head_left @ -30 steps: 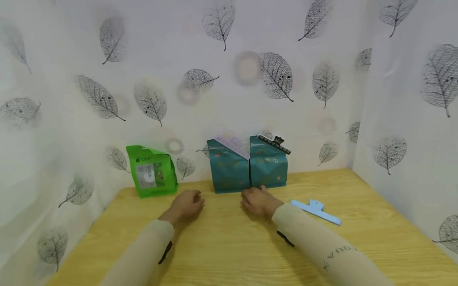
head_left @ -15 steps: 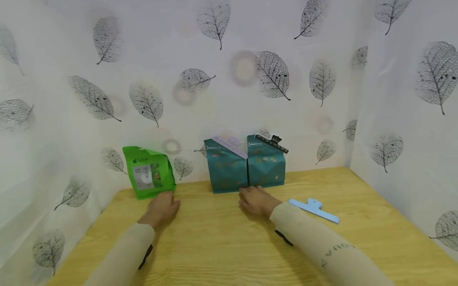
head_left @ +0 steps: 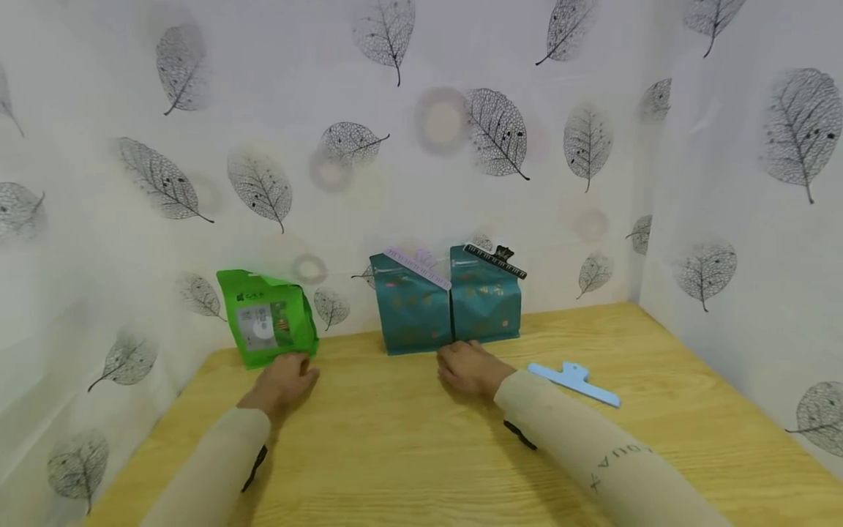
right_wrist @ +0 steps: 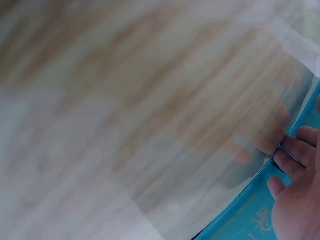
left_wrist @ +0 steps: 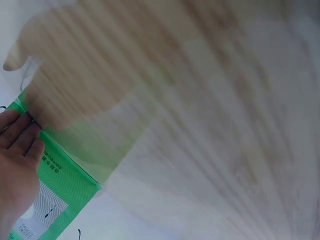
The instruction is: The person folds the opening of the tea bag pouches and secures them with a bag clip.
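Observation:
A bright green pouch [head_left: 270, 322] with a grey-and-white label stands upright at the back left. My left hand [head_left: 283, 380] rests on the table at its lower front edge. In the left wrist view, the fingers [left_wrist: 22, 135] touch the bottom of the pouch without wrapping round it. Two teal pouches stand side by side: the left one [head_left: 413, 315] carries a lilac clip [head_left: 418, 268], the right one [head_left: 486, 304] a black clip [head_left: 495, 260]. My right hand [head_left: 470, 368] touches their base where they meet. Its fingers [right_wrist: 295, 155] lie against the bottom edges in the right wrist view.
A light blue clip [head_left: 574, 382] lies on the wood-grain table [head_left: 369, 446] to the right, beside my right forearm. Behind the pouches hangs a white curtain [head_left: 421, 183] printed with dark leaves, which also closes off both sides.
My left hand has moved left across the table to the base of the green pouch. The right hand stays at the teal pouches. The head view has shifted slightly right.

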Available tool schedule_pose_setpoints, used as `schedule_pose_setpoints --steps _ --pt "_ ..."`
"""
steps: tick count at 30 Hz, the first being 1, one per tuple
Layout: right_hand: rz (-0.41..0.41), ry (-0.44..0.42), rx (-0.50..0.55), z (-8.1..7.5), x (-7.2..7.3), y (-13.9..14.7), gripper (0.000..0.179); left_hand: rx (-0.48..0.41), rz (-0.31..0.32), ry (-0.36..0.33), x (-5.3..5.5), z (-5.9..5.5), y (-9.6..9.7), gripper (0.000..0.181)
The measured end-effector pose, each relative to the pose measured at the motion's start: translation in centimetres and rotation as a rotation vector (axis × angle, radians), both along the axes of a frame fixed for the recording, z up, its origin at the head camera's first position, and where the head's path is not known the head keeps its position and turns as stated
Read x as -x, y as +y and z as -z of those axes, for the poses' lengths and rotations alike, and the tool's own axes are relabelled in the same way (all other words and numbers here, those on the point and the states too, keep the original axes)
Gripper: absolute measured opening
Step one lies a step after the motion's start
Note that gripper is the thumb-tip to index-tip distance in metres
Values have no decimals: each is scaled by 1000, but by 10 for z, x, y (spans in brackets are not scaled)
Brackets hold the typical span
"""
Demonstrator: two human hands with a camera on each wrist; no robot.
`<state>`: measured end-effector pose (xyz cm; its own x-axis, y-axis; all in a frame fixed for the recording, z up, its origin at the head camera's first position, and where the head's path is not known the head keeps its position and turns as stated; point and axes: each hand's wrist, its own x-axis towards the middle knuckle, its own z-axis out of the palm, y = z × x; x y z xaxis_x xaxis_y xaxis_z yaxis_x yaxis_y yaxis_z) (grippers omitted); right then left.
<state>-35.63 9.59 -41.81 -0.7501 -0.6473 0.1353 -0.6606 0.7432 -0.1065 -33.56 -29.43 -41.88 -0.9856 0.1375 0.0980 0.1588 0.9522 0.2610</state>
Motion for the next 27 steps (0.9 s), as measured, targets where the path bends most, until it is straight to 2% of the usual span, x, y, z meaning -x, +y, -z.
schedule_pose_setpoints --steps 6,12,16,20,27 --pt "9 -16 -15 -6 -2 0 28 46 20 -12 1 -5 0 29" --pt "-2 -26 -2 -3 -4 -1 29 112 13 -29 -2 -2 -1 46" --pt "-16 -27 12 0 -4 -1 28 123 0 -46 -5 -2 1 48" --pt "-8 -17 2 2 -2 0 27 122 6 -35 -10 -3 5 46" --pt "4 -10 0 1 -2 0 25 87 -3 -35 -19 -3 8 32"
